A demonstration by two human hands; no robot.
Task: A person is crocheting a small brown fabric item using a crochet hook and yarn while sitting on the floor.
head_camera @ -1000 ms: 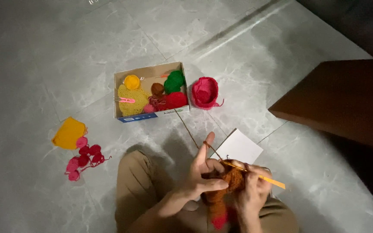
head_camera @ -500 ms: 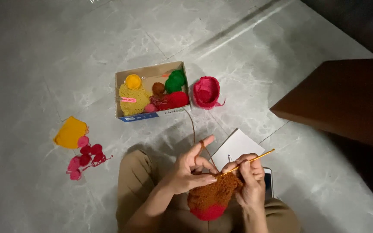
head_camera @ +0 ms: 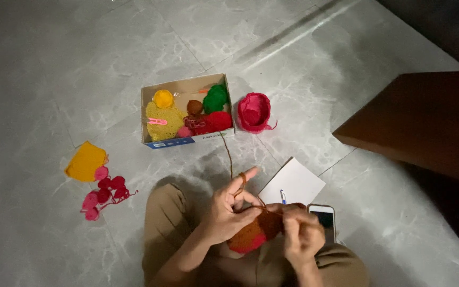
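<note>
My left hand [head_camera: 230, 211] pinches the top edge of a brown and red crochet piece [head_camera: 254, 237] over my lap. Brown yarn [head_camera: 227, 150] is looped over its raised forefinger and runs up to the cardboard box [head_camera: 147, 118]. My right hand [head_camera: 303, 231] is closed at the piece's right edge, fingers curled; the yellow crochet hook is hidden inside it. Both hands touch the piece.
The box holds yellow, green, red and brown yarn items. A pink crocheted basket [head_camera: 254, 111] sits right of it. A yellow piece [head_camera: 85, 161] and pink pieces [head_camera: 104, 194] lie left. White paper [head_camera: 298, 183], a pen [head_camera: 283, 196] and a phone [head_camera: 323, 219] lie by my right knee. A dark wooden furniture piece [head_camera: 426, 125] stands right.
The yellow hook, sticking out to the right of my right hand before, is no longer visible. My right hand has curled down onto the piece, and the piece sits lower between both hands.
</note>
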